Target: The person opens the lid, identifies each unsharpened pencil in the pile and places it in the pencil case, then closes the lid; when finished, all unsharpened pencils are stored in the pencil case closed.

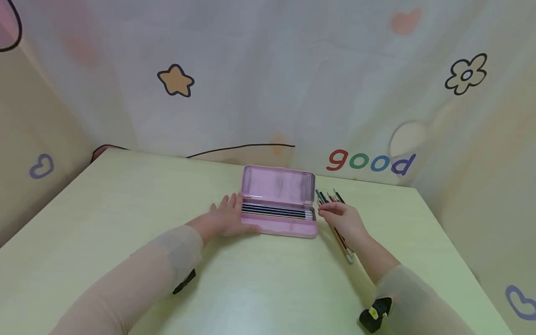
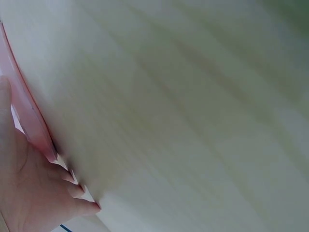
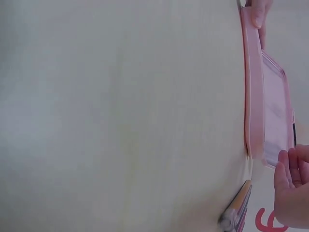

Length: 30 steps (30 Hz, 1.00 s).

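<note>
A pink pencil case [image 1: 289,228] lies with its lid [image 1: 276,184] raised at the back. Several dark pencils [image 1: 274,210] rest side by side inside it. My left hand [image 1: 226,218] is spread against the case's left end, its thumb along the front corner. In the left wrist view, the fingertips [image 2: 89,209] reach past the case's corner. My right hand [image 1: 345,223] hovers just off the case's right end, fingers loosely bent toward the thumb with nothing visible between them. Beneath it lies a loose bunch of pencils [image 1: 341,243], partly hidden by that hand.
The pale table [image 1: 167,186] ends at a printed backdrop [image 1: 268,93] close behind the lid. Side panels of the same cloth stand left and right. A black wrist device [image 1: 376,315] is on the right sleeve.
</note>
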### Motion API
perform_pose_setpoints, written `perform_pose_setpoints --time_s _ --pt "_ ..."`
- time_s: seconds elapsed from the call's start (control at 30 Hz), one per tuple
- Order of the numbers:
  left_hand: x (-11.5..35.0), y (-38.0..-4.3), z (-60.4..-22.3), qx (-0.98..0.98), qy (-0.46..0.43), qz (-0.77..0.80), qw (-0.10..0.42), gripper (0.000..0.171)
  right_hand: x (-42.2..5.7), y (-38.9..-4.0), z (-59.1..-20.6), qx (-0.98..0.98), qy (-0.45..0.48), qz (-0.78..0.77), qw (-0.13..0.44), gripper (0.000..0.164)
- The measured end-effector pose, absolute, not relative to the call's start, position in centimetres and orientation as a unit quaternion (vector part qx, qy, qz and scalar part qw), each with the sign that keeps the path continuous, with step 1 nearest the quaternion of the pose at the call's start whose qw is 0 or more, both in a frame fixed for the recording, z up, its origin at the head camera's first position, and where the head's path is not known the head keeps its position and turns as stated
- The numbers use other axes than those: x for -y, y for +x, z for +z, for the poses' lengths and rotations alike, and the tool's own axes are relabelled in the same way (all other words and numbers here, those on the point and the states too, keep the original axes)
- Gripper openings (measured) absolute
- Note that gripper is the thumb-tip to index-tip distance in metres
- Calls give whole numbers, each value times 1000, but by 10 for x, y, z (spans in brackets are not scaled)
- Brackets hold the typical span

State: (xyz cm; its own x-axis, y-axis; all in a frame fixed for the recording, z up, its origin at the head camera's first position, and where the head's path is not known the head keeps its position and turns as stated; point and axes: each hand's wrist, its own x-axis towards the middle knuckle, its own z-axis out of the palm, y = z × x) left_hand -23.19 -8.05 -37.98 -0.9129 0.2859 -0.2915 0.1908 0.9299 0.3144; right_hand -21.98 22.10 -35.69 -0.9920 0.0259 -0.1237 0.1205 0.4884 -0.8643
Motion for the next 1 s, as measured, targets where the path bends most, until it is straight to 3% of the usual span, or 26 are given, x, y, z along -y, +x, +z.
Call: perform_pose_setpoints --time_s 0.33,1.0 --pt "78 -234 -377 -968 122 137 170 119 -254 -190 -353 -855 78 -511 46 42" --pt "79 -231 -379 -966 124 152 169 116 -284 -158 -376 -871 75 -485 11 32"
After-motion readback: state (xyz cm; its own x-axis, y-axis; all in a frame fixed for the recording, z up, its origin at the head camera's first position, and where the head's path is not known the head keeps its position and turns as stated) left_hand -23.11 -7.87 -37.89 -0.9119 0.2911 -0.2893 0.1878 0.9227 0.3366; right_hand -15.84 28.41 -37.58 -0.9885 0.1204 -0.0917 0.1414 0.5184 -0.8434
